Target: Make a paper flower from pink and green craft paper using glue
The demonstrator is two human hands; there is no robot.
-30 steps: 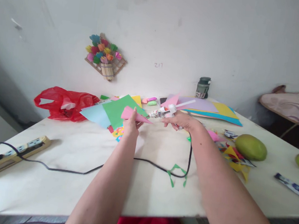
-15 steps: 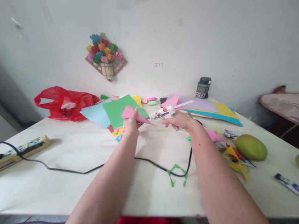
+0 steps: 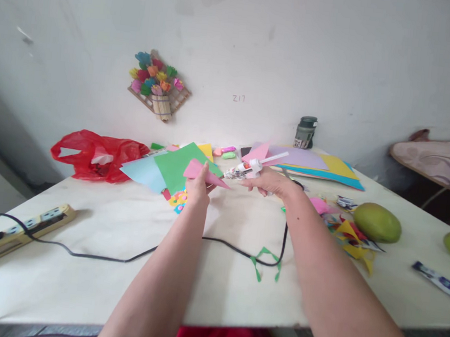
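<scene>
Between the thumb and fingers of my left hand point(image 3: 199, 188) is a pink paper cone point(image 3: 193, 169), its point turned to the right. My right hand point(image 3: 268, 182) is closed around a white hot glue gun point(image 3: 254, 166) with a glue stick point(image 3: 275, 157) poking out of its back. The gun's nozzle end is close to the cone's tip; whether they touch I cannot tell. Behind my left hand lie a green paper sheet point(image 3: 177, 164) and a light blue sheet point(image 3: 141, 171).
A black cord point(image 3: 119, 259) crosses the white table point(image 3: 95, 294) from a power strip point(image 3: 38, 224) at left. A red plastic bag point(image 3: 90, 151) sits back left. Paper scraps point(image 3: 349, 232), a green mango point(image 3: 378, 222) and a tube point(image 3: 438, 280) lie at right; a bottle point(image 3: 305, 132) stands behind.
Almost nothing differs. The glue gun and my right hand have shifted very slightly left; my left hand holds the cone in the same place.
</scene>
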